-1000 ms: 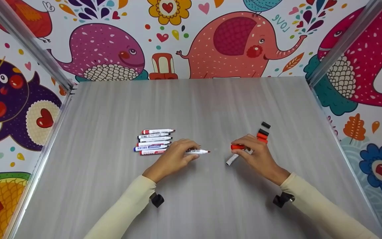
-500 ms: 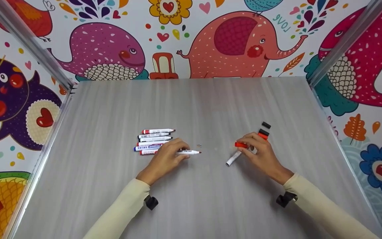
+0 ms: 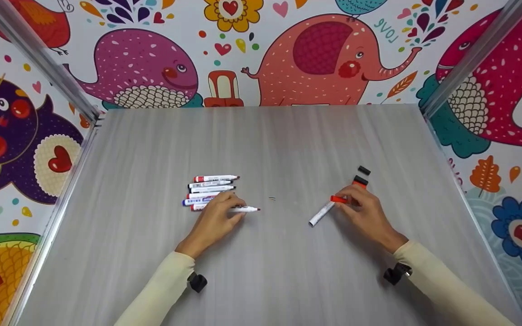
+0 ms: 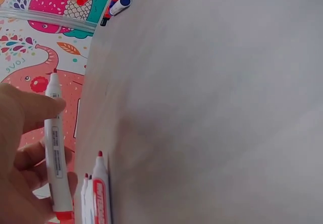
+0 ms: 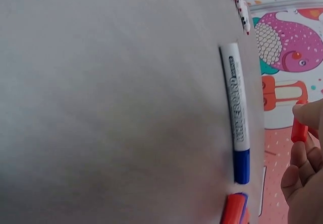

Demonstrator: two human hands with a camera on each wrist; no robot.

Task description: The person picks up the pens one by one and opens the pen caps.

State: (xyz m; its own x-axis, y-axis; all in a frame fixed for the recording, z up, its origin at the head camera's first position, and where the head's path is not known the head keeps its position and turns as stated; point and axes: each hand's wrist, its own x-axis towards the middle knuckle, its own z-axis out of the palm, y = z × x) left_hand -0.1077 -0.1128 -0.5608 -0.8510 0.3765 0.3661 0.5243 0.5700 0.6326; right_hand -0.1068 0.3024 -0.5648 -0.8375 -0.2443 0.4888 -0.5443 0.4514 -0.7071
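Note:
My left hand (image 3: pixel 213 217) pinches an uncapped white marker (image 3: pixel 246 209), its red tip pointing right, near the front of a row. That row is several uncapped markers (image 3: pixel 212 189) lying side by side, tips to the right; the hand partly covers the nearest ones. In the left wrist view the held marker (image 4: pixel 58 148) shows a red end. My right hand (image 3: pixel 369 215) holds a red marker cap (image 3: pixel 337 199) between thumb and fingers. Below it lies a white marker (image 3: pixel 321 215) whose blue cap (image 5: pixel 241 167) shows in the right wrist view.
Loose caps lie in a line beyond my right hand, among them a black cap (image 3: pixel 364 170) and an orange-red cap (image 5: pixel 233 209). A tiny mark (image 3: pixel 272 198) is on the grey table (image 3: pixel 261 145). Printed walls and metal rails (image 3: pixel 474 59) border it.
My left hand has moved left with the marker, toward the row. The right hand has shifted right and slightly back toward the caps, still holding the red cap.

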